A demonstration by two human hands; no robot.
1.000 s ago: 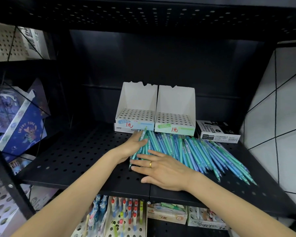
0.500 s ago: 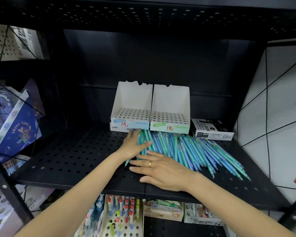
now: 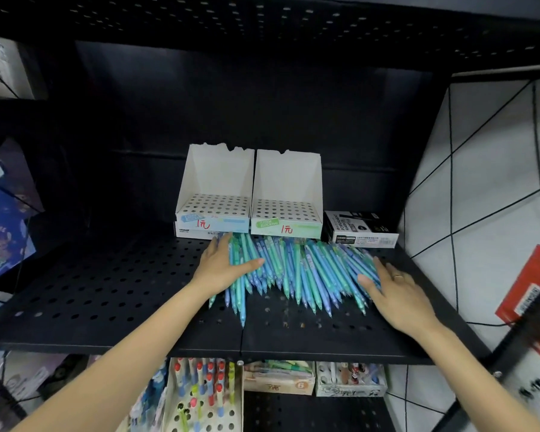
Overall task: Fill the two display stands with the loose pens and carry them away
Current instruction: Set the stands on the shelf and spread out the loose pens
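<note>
Two white cardboard display stands sit side by side at the back of the black perforated shelf: the left stand with a blue label, the right stand with a green label. Their hole grids hold no pens. A heap of blue and green loose pens lies in front of them. My left hand rests flat on the heap's left end, thumb across the pens. My right hand, with a ring, presses flat against the heap's right end.
A black-and-white marker box stands right of the stands. The shelf below holds pen racks and small boxes. A blue printed pack hangs at the left, a red package at the right, beside a white tiled wall.
My right hand has moved from the heap's left front to its right end. The pens now lie bunched closer between both hands. The left hand has stayed at the left end.
</note>
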